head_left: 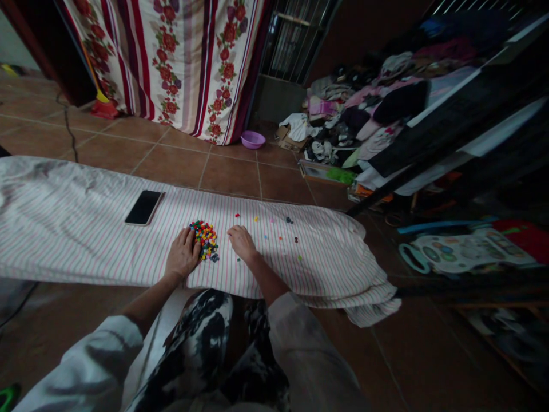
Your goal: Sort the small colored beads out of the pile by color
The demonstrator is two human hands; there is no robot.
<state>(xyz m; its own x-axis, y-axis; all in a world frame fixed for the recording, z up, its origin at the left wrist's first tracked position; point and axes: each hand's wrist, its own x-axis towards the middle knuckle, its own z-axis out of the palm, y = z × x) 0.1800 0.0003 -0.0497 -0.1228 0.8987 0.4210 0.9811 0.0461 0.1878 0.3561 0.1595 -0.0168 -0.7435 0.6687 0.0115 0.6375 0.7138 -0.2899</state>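
Note:
A heap of small multicoloured plastic pieces (206, 236) lies on a striped cloth (103, 240) spread over a long narrow surface. My left hand (182, 253) rests flat at the heap's left edge, fingers stretched out and touching it. Just right of the heap, my right hand (242, 242) is low over the cloth with its fingers drawn together; whatever they may hold is too small to make out. Further right, small pieces lie apart by colour, among them a red piece (237, 216), a yellow piece (256, 219), dark grey pieces (289, 220) and dark brown pieces (295, 240).
A phone (144, 208) lies on the cloth left of the heap. Beyond are a floral curtain (180, 63), a purple basin (253, 139) and a red dustpan (104, 109) on the tiled floor. Clothes (364, 109) are piled at the back right, near a dark slanting frame.

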